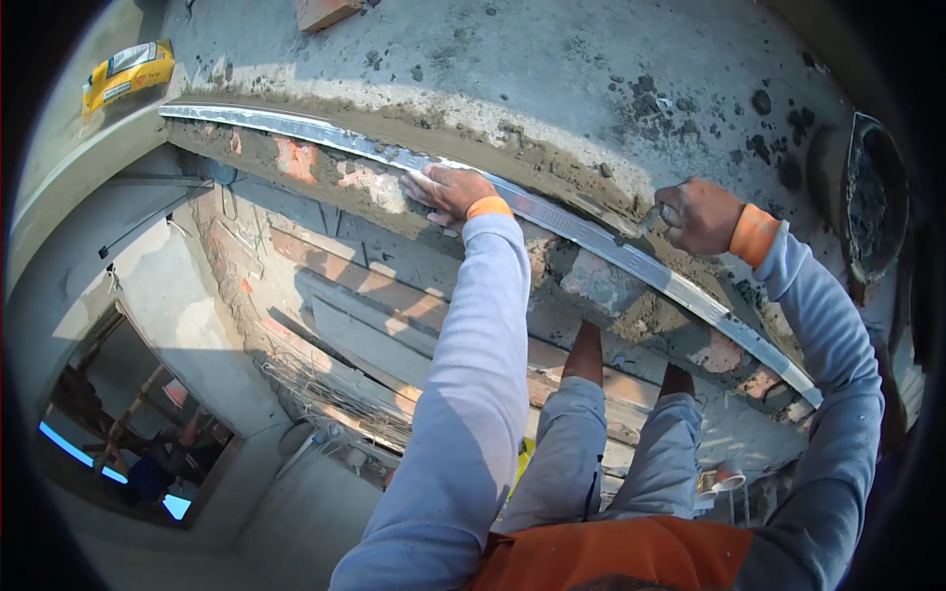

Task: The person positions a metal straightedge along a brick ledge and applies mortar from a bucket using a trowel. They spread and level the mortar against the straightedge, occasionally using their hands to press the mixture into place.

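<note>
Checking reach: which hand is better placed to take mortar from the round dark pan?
Likely the right hand: it is nearest the round dark pan; the left hand lies flat on the long silver metal straightedge.

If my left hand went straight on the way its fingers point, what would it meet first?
Probably the mortar-smeared brick face beside the left hand, just under the metal straightedge; depth is unclear.
</note>
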